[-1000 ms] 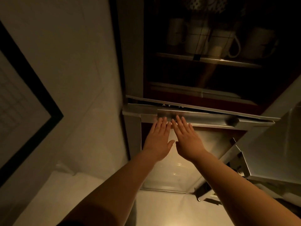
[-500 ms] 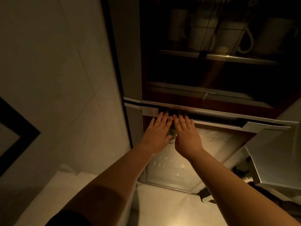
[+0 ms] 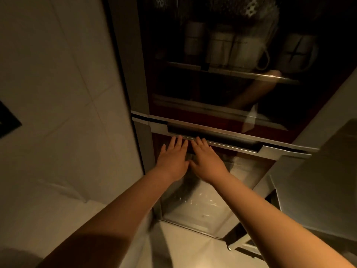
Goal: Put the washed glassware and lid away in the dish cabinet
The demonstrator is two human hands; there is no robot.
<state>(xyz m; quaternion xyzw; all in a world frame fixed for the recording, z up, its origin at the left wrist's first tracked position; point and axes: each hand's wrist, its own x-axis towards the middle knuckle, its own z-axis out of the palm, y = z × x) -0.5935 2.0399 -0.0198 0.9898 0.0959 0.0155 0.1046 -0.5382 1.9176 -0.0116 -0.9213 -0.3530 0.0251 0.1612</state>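
here both hands — left hand [image 3: 172,159], right hand [image 3: 207,161] — lie flat, grip open, under the door handle [image 3: 212,136].

Two hands are raised side by side, the left hand [image 3: 172,161] and the right hand [image 3: 207,161], both flat with fingers spread and nothing between them. Straight above them, behind the glass of one dish cabinet [image 3: 222,84], about four pale mugs [image 3: 222,47] stand in a row on one shelf [image 3: 231,73], though the dimness makes the count unsure.
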